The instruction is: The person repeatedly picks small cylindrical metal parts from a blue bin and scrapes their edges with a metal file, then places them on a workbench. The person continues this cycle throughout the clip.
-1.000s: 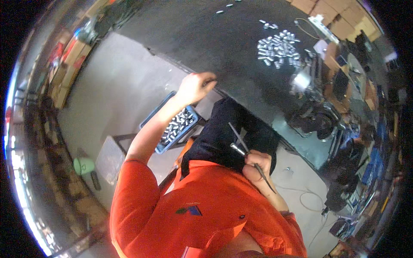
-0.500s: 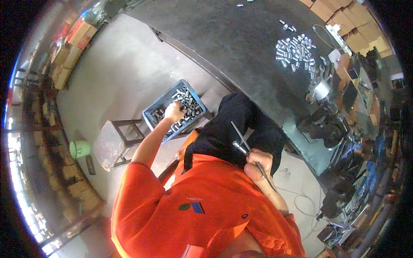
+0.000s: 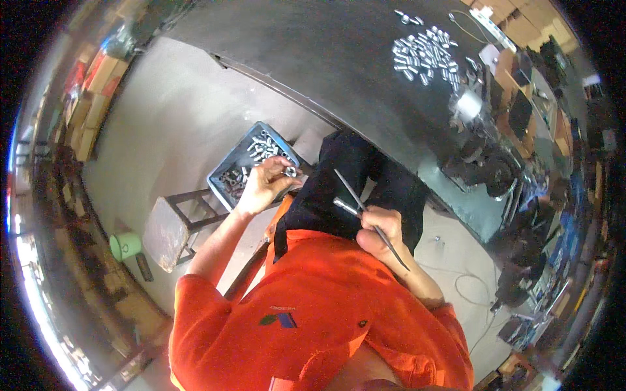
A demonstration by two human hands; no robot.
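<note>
My left hand (image 3: 264, 186) is over the near edge of a blue crate (image 3: 251, 171) of small metal cylinders, its fingers closed on one metal cylinder (image 3: 289, 172). My right hand (image 3: 381, 232) rests by my lap, gripping a thin metal rod (image 3: 368, 216) that points up and left; a second short metal piece (image 3: 345, 207) shows beside it. I wear an orange shirt and dark trousers.
The crate sits on a small stool (image 3: 171, 229). A dark work table (image 3: 339, 58) spans the top, with a cluster of metal cylinders (image 3: 424, 55) on it. A green cup (image 3: 125, 246) is on the floor at left. Boxes and machinery line the edges.
My left hand went from the table edge down into the blue crate, then lifted out toward my lap with a metal cylinder. My right hand stayed in place with the rod.
</note>
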